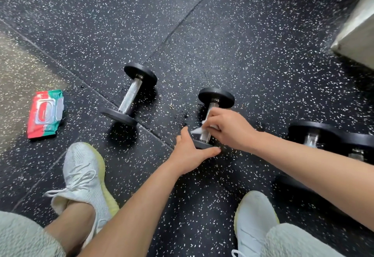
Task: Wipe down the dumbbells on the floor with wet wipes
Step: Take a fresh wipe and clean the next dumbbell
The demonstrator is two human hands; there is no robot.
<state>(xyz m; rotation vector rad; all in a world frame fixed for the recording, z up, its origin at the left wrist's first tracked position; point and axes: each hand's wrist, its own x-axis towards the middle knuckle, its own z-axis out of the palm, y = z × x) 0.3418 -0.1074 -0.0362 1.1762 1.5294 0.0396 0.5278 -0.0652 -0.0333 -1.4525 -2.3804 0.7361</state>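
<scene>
A small black dumbbell (216, 96) with a chrome handle lies on the speckled floor in front of me. My right hand (230, 127) holds a white wet wipe (197, 130) wrapped around its handle. My left hand (190, 153) grips the near black plate of that dumbbell, thumb over its edge. A second dumbbell (130, 94) lies untouched to the left. Part of a larger dumbbell (315, 135) lies on the right, behind my right forearm. A red and green pack of wet wipes (45, 113) lies at the far left.
My two white sneakers (85, 177) stand on the black rubber floor (253, 40), one on each side of my arms. A pale concrete block (356, 31) sits at the upper right. A lighter patch of floor (18, 70) lies at the left.
</scene>
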